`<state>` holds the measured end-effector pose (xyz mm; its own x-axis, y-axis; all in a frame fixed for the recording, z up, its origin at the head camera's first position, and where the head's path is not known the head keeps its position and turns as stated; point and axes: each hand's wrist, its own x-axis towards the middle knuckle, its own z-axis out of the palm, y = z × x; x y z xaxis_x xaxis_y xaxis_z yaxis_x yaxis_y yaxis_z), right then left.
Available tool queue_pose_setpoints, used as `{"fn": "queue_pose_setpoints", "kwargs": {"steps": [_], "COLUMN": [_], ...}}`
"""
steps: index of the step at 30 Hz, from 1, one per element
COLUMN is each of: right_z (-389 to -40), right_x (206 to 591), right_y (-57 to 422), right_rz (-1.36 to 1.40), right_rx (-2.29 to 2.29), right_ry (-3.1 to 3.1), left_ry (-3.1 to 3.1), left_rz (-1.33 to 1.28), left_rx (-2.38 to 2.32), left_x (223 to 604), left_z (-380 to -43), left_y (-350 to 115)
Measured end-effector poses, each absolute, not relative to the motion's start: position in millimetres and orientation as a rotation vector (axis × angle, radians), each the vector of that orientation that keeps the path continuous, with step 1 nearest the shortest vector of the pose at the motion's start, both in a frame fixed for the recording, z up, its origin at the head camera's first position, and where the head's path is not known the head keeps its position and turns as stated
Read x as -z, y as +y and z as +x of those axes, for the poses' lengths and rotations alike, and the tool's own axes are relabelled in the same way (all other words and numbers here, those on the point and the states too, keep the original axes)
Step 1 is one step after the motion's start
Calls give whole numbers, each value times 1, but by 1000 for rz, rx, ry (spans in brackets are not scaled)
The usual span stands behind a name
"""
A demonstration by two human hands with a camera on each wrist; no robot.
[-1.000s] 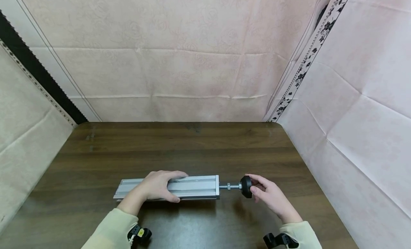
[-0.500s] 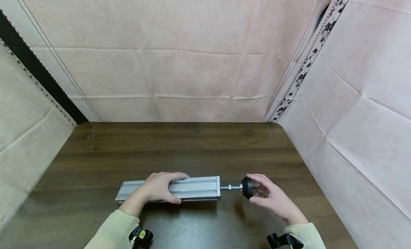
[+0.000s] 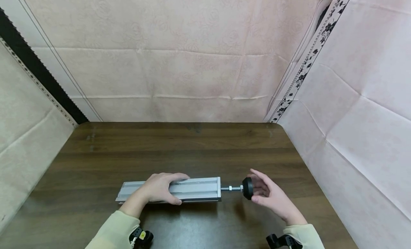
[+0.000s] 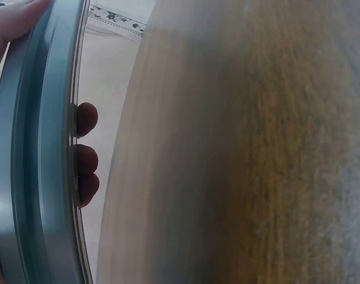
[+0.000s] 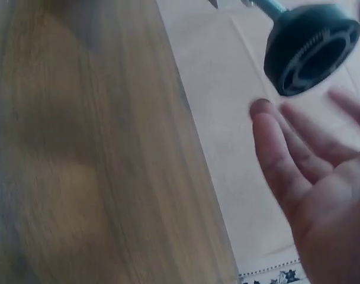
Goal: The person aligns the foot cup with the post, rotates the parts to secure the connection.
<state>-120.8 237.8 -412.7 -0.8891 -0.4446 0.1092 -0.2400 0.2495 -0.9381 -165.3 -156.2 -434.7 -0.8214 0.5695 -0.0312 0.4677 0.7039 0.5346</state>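
Left hand (image 3: pixel 158 188) grips stiff, heavy-looking metal rail (image 3: pixel 196 189) mid-frame; right hand (image 3: pixel 269 195) released beside black knob (image 3: pixel 247 188), best twisted by rim

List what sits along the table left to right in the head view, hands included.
aluminium profile's bare left end → left hand gripping the profile → threaded stud with nut → black round foot → right hand, fingers spread, just off the foot.

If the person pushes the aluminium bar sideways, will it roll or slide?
Probably slide: the aluminium bar looks flat-sided and lies flat on the table. It seems stiff. The round black foot might make that end pivot.
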Motion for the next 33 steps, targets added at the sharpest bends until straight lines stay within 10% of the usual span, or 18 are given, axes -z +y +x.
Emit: {"fn": "queue_pose_setpoints", "kwargs": {"steps": [8,33], "right_z": [-119,-121], "right_x": [417,405], "right_y": [240,221], "right_rz": [-950,-362], "right_rx": [1709,1835], "right_ry": [2372,2507], "left_ry": [2717,2711], "left_rz": [823,855], "left_rx": [-781,-840], "left_x": [436,443], "left_z": [-166,-167], "left_y": [-157,-152]}}
